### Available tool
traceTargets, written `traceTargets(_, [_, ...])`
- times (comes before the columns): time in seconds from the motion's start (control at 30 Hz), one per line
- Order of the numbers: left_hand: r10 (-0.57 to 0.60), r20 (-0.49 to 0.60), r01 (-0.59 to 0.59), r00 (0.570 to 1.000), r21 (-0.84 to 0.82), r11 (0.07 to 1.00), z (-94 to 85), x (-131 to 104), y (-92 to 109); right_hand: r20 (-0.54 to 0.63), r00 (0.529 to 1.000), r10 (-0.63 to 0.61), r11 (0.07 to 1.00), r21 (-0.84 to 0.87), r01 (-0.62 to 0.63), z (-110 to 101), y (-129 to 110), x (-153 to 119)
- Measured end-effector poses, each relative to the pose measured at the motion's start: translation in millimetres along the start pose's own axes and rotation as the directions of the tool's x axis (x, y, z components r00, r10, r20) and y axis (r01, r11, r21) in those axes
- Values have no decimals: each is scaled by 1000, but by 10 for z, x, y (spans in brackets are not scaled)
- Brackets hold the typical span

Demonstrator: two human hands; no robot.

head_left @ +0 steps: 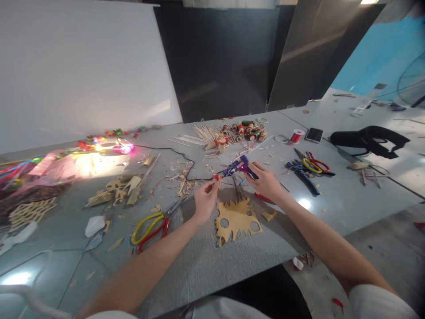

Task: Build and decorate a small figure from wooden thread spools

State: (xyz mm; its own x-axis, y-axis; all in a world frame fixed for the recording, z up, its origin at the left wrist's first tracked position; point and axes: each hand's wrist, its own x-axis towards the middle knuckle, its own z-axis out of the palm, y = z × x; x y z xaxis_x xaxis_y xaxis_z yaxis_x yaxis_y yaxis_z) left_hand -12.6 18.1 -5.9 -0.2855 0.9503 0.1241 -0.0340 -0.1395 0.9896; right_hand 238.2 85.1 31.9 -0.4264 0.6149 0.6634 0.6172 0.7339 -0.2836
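Observation:
My right hand (pixel 264 180) is closed around the handle of a blue glue gun (pixel 238 166), its nozzle pointing left. At that nozzle, my left hand (pixel 206 198) pinches a small red-and-tan piece (pixel 217 177), largely covered by the fingers; its exact kind is unclear. Below the hands lies a tan sheet (pixel 237 219) with ragged cut edges and round holes. Scissors with yellow and red handles (pixel 156 226) rest to the left of my left forearm. A black cord (pixel 182 155) runs across the table behind my left hand.
Wrapped bamboo pieces (pixel 247 131) and thin sticks (pixel 206 134) are heaped at the back. On the right lie a red thread spool (pixel 296 136), a phone (pixel 314 135), pliers (pixel 303 177), more scissors (pixel 314 165) and a black cap-like item (pixel 368 139). Glowing lights (pixel 124 147) and scraps sit left.

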Motion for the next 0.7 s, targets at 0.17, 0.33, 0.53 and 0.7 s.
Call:
traceTargets(0.17, [5,-4,-5,1000,-10,1000,-7,6,-27,-3,1000,-14,1000,-2,14,3,11,-4])
traceTargets(0.33, [6,-12,-6,1000,-30,1000,-7,8,-47,-13,999,-41,999,7,42,-18,-7,7])
traceTargets(0.53, [22,-14,-22,1000,-55,998,2,3,-41,-15,999,-35,999,-6,35,-15,-2,-1])
traceTargets(0.7, [12,-29,-14,1000,-58,998,-3,-5,-27,35,999,-8,1000,-24,8,-10,31,-7])
